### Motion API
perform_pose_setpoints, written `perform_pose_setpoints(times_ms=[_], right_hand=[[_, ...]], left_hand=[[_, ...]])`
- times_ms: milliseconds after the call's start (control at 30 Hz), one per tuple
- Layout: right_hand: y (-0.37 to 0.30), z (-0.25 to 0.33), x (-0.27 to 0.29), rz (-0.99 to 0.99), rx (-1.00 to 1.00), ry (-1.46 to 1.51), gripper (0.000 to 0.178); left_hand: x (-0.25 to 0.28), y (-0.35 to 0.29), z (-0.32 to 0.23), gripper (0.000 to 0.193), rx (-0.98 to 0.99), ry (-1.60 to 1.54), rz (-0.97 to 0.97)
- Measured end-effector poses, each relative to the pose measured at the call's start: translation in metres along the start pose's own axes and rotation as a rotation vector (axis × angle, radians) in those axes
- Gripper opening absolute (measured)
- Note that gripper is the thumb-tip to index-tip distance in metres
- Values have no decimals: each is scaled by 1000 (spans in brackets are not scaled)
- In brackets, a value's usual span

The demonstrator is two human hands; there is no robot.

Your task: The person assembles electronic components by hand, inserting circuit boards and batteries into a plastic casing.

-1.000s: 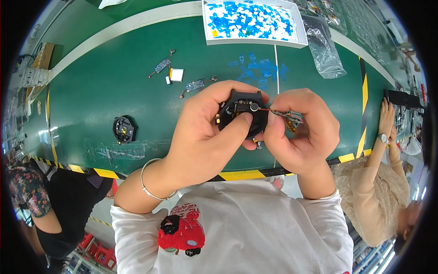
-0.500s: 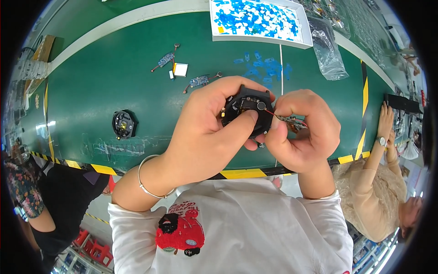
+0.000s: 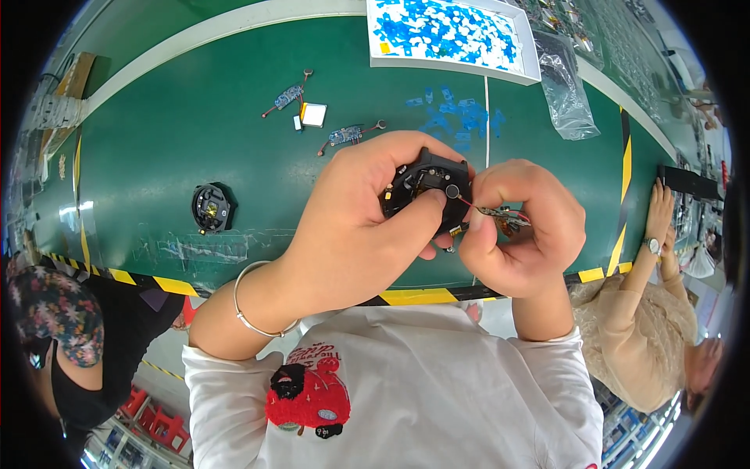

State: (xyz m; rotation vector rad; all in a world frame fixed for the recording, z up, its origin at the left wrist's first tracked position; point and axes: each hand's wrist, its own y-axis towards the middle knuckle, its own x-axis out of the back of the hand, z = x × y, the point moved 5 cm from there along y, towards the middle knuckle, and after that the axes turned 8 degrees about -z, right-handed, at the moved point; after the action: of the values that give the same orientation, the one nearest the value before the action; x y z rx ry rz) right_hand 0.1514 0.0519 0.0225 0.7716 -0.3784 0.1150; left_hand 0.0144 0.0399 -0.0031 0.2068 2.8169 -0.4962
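Observation:
My left hand (image 3: 363,215) is closed round a black watch case (image 3: 430,171), its open inside turned up. The left thumb lies in the case beside a small round vibration motor (image 3: 452,191). Red wires run from that motor to a small circuit board (image 3: 504,213), pinched in my right hand (image 3: 527,223) just right of the case. The right fingers partly cover the board. Another black watch case (image 3: 212,209) lies on the green table to the left. Beyond my hands are two wired circuit boards, one (image 3: 345,136) nearer and one (image 3: 289,96) farther off.
A white square battery (image 3: 313,115) lies by the far board. Loose blue film pieces (image 3: 465,116) are scattered below a white box (image 3: 457,69) of blue and white bits. A clear plastic bag (image 3: 569,94) lies right of it. Co-workers sit at both sides.
The watch case and the board in my hands have shifted slightly right and down. Both hands keep their hold. The whole view has drifted a little.

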Motion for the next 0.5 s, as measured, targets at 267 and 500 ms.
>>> perform_pose_setpoints(times_ms=[267, 500], right_hand=[[1, 3, 0, 93, -46, -80, 10], [2, 2, 1, 46, -57, -69, 10]], left_hand=[[-1, 0, 1, 22, -122, 117, 12], [1, 0, 2, 21, -189, 124, 53]])
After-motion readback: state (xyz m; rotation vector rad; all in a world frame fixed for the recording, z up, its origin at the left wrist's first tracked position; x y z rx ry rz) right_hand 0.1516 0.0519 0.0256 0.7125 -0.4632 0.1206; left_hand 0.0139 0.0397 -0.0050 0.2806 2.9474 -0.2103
